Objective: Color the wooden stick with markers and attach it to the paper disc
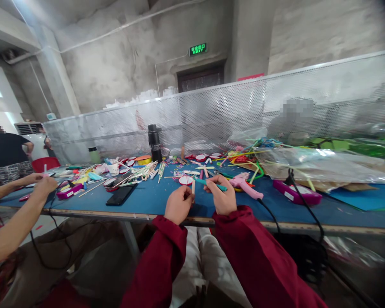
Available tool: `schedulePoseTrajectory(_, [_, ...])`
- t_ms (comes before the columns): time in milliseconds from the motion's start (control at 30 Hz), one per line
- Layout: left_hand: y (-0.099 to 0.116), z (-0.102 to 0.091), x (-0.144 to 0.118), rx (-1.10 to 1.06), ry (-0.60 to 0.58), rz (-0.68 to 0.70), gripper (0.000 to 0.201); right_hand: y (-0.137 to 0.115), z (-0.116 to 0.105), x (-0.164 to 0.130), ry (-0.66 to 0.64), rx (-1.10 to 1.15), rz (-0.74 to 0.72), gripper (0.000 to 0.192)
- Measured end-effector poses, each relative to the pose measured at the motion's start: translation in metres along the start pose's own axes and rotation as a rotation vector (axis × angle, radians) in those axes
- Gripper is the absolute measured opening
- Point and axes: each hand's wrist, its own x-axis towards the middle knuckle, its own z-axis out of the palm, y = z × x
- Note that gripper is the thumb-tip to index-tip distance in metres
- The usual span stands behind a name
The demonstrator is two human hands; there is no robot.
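Note:
My left hand (179, 205) pinches a short pale wooden stick (193, 187) upright above the near edge of the blue table (154, 199). Close to its right, my right hand (222, 195) grips a teal stick (208, 183) that slants up to the left. Both sleeves are dark red. The two hands almost touch. A pink glue gun (245, 185) lies just right of my right hand, its black cord running off the table edge.
A black phone (120, 194) and piles of craft sticks (141, 172) lie to the left, with a black bottle (154, 142) behind. Clear plastic bags (311, 164) and a purple device (297, 193) sit right. A co-worker's arms (25, 201) reach in at left. A perforated metal screen (211, 111) backs the table.

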Motion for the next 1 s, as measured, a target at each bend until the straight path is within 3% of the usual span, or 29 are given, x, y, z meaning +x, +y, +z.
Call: schedulePoseTrajectory(1000, [-0.004,0.001,0.0006,0.002,0.017,0.036,0.009,0.0028,0.0007,0.0017,0.059,-0.006,-0.002,0.019])
